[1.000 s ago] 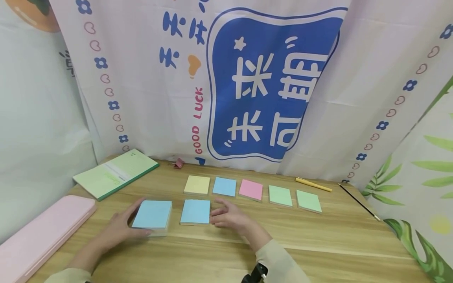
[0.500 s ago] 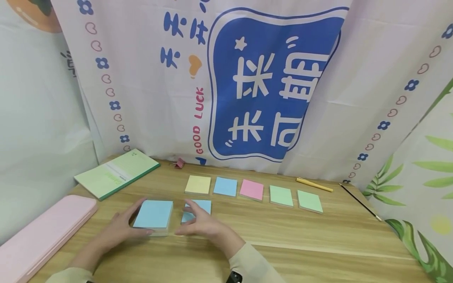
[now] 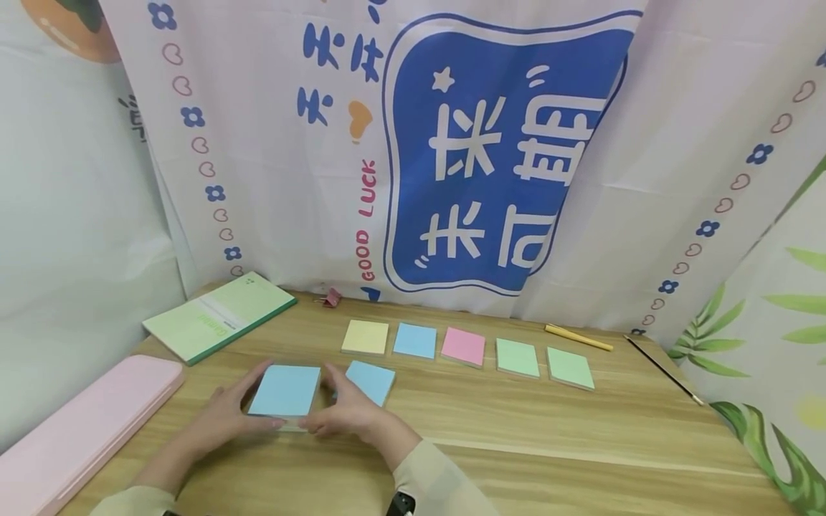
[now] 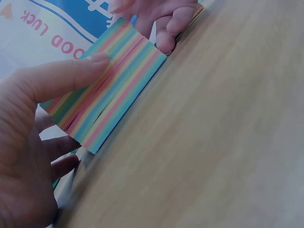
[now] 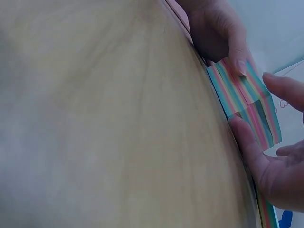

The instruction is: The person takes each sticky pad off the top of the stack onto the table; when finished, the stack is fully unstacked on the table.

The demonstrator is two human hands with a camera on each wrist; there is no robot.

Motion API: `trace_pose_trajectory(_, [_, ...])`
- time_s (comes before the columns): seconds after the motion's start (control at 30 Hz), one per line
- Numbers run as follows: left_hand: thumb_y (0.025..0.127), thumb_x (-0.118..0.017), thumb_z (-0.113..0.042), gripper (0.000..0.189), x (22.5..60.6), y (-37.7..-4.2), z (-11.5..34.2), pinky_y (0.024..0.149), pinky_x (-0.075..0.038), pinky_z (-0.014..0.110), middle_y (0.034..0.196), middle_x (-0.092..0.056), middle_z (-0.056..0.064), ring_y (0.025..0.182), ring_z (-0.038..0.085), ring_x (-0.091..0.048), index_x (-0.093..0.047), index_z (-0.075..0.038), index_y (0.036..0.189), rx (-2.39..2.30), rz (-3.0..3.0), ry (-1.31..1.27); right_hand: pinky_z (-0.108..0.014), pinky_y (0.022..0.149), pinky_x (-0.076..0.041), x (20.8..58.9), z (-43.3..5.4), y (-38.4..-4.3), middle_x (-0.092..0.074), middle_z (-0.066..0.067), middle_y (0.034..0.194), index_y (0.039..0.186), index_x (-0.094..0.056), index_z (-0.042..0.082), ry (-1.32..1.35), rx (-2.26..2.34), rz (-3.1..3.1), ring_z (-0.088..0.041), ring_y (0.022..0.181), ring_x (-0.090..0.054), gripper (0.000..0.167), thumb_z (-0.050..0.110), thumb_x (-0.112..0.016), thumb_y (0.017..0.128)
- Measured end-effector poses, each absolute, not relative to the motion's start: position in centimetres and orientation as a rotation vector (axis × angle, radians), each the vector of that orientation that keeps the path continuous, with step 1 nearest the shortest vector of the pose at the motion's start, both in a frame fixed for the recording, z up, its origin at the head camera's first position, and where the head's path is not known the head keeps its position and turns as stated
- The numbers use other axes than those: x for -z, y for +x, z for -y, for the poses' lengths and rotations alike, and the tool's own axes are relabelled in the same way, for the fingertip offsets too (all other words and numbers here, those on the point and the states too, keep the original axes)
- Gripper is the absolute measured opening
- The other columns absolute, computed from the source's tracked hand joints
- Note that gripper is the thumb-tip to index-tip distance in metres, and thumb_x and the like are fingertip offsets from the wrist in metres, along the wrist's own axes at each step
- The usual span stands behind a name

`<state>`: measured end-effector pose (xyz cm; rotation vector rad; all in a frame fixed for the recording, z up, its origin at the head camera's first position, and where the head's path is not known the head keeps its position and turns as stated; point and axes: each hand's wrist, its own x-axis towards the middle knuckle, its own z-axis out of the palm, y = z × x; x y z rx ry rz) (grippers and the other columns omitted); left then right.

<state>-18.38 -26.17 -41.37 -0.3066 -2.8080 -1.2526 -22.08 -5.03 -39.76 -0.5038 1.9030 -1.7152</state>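
A thick stack of sticky notes (image 3: pixel 285 390), blue on top with striped coloured sides, stands at the centre left of the table. My left hand (image 3: pixel 226 412) grips it from the left, thumb on its near side (image 4: pixel 102 88). On the right, my right hand (image 3: pixel 348 408) brackets the same stack; its thumb touches the near right corner in the right wrist view, with the index finger at the far corner. Partly behind the right hand lies a thinner blue sticky note pad (image 3: pixel 373 380), turned askew.
A row at the back holds a yellow pad (image 3: pixel 365 337), a blue pad (image 3: pixel 416 340), a pink pad (image 3: pixel 464 347) and two green pads (image 3: pixel 517 357). Around them are a notebook (image 3: pixel 222 315), pink case (image 3: pixel 97 430), binder clip (image 3: pixel 332 297), yellow pen (image 3: pixel 578 337) and thin dark stick (image 3: pixel 665 369).
My right hand has moved left from the thinner blue pad to the stack's right side. That pad now sits turned at an angle. The left hand has stayed on the stack.
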Motion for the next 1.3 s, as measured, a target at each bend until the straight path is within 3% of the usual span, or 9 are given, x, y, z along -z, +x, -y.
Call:
trace_pose_trajectory(0.1, [0.067, -0.07, -0.037, 0.094, 41.3, -18.4, 26.0, 0.087, 0.005, 0.065, 0.134, -0.018, 0.03, 0.116, 0.053, -0.015, -0.015, -0.008, 0.138, 1.253, 2.809, -0.304, -0.032, 0.056, -0.051, 39.8, 5.3, -22.2, -0.027, -0.014, 0.133, 0.138, -0.017, 0.012, -0.506, 1.701, -1.938, -0.022, 0.061, -0.059, 0.089, -0.001, -0.07, 0.068])
trace_pose_trajectory(0.3, [0.068, -0.07, -0.036, 0.092, 41.3, -18.5, 25.8, 0.086, 0.0, 0.067, 0.132, -0.022, 0.031, 0.114, 0.052, -0.02, -0.016, -0.009, 0.138, 1.228, 2.807, -0.315, -0.028, 0.057, -0.05, 39.8, 5.3, -22.3, -0.035, -0.003, 0.126, 0.135, -0.025, 0.015, -0.584, 1.615, -2.065, -0.016, 0.078, -0.056, 0.084, 0.007, -0.073, 0.067])
trace_pose_trajectory(0.5, [0.068, -0.069, -0.038, 0.091, 41.5, -18.4, 25.7, 0.087, 0.003, 0.065, 0.134, -0.021, 0.029, 0.116, 0.051, -0.018, -0.018, -0.008, 0.137, 1.216, 2.805, -0.342, -0.028, 0.084, -0.039, 40.4, 4.6, -22.4, -0.039, -0.002, 0.126, 0.134, -0.028, 0.013, -0.603, 1.539, -2.23, -0.016, 0.111, -0.039, 0.086, 0.017, -0.077, 0.063])
trace_pose_trajectory(0.63, [0.068, -0.069, -0.037, 0.09, 41.5, -18.4, 25.8, 0.086, 0.001, 0.066, 0.133, -0.023, 0.028, 0.116, 0.049, -0.021, -0.019, -0.008, 0.137, 1.189, 2.797, -0.363, -0.027, 0.079, -0.041, 40.5, 3.7, -22.3, -0.039, -0.007, 0.127, 0.134, -0.026, 0.015, -0.582, 1.619, -2.179, -0.016, 0.093, -0.053, 0.087, 0.014, -0.076, 0.063])
trace_pose_trajectory(0.73, [0.068, -0.07, -0.036, 0.09, 41.6, -18.4, 25.8, 0.086, 0.001, 0.067, 0.132, -0.024, 0.029, 0.116, 0.049, -0.022, -0.019, -0.008, 0.137, 1.17, 2.792, -0.376, -0.027, 0.074, -0.044, 40.4, 2.9, -22.1, -0.046, -0.012, 0.121, 0.134, -0.025, 0.014, -0.563, 1.766, -2.037, -0.017, 0.08, -0.058, 0.086, 0.002, -0.074, 0.063])
trace_pose_trajectory(0.9, [0.067, -0.07, -0.036, 0.09, 41.7, -18.3, 26.0, 0.087, 0.002, 0.066, 0.133, -0.024, 0.029, 0.116, 0.049, -0.021, -0.02, -0.008, 0.137, 1.182, 2.782, -0.373, -0.032, 0.073, -0.047, 40.0, 0.9, -22.1, -0.056, -0.015, 0.107, 0.132, -0.026, 0.012, -0.519, 1.973, -1.797, -0.025, 0.083, -0.059, 0.085, -0.016, -0.064, 0.062])
trace_pose_trajectory(1.3, [0.067, -0.071, -0.035, 0.089, 41.4, -18.3, 25.9, 0.087, 0.0, 0.065, 0.131, -0.025, 0.03, 0.115, 0.05, -0.022, -0.022, -0.007, 0.136, 1.185, 2.798, -0.348, -0.036, 0.073, -0.047, 39.1, -8.9, -23.1, -0.047, -0.022, 0.115, 0.137, -0.012, 0.011, -0.406, 2.065, -1.602, -0.031, 0.083, -0.058, 0.086, -0.014, -0.058, 0.068])
